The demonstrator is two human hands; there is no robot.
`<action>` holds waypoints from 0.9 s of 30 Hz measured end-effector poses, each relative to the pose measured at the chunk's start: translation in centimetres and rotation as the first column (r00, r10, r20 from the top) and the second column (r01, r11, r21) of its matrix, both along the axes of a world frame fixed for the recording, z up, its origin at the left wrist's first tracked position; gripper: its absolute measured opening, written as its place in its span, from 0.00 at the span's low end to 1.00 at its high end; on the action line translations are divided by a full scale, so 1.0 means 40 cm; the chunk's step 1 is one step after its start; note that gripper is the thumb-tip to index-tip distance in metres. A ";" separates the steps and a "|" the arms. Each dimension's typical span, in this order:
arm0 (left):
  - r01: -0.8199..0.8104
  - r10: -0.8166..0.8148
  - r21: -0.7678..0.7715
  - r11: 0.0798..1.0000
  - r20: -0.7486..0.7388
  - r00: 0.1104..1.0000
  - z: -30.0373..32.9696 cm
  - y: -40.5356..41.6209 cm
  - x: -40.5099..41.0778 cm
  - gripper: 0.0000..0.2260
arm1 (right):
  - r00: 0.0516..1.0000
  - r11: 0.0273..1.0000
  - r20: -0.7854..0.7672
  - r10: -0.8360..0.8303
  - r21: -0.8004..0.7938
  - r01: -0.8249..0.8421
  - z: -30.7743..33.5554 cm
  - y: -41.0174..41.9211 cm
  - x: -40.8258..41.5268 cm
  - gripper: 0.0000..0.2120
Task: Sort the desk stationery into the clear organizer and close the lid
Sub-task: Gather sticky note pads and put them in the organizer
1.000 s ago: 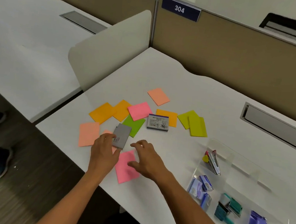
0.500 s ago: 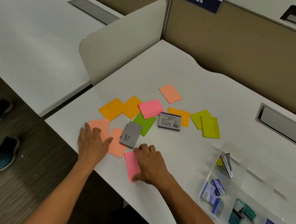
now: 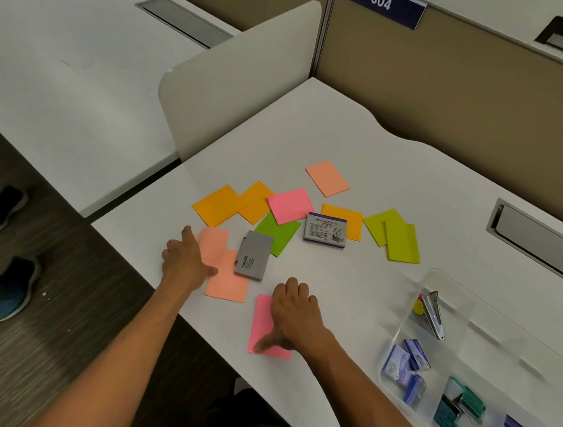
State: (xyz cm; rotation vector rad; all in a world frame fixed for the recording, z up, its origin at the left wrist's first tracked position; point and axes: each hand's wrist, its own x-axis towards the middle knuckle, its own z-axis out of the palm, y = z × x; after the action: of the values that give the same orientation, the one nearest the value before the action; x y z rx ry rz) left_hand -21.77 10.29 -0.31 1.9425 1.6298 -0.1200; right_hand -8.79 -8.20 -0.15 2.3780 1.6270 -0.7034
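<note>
We have both forearms bare, reaching forward from about 6 o'clock. Our left hand (image 3: 187, 263) lies palm down toward 11 o'clock, fingers straight and spread, thumb pointing toward 3 o'clock. Our right hand (image 3: 292, 321) is palm down toward 12 o'clock, fingers bent at the knuckles, thumb stretched toward 7 o'clock and pressing down.

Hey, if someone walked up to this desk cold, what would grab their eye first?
Probably the bright sticky notes fanned across the middle of the white desk, in orange, pink, green and peach. Next, the two hands at the near edge: the left hand on the peach notes, the right hand on a pink note.
</note>
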 end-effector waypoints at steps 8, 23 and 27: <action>-0.016 0.015 0.016 1.000 0.055 0.998 -0.011 -0.061 -0.017 0.28 | 1.000 0.999 0.000 -0.028 0.046 0.028 0.003 -0.067 0.004 0.44; -0.196 0.264 -0.216 0.957 0.363 0.894 0.054 -0.186 0.011 0.08 | 0.919 0.906 -0.350 -0.182 0.303 0.295 0.086 -0.145 0.077 0.10; -0.094 0.117 -0.077 0.993 0.400 0.909 0.077 -0.224 0.037 0.05 | 0.883 0.838 -0.402 -0.241 0.372 0.398 0.110 -0.156 0.113 0.10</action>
State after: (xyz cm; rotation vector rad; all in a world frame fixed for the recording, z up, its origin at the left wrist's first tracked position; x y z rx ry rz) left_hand -20.28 1.33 2.76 1.6931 1.4295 0.2623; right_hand -4.28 -14.46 4.27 3.0668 1.6687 -0.9303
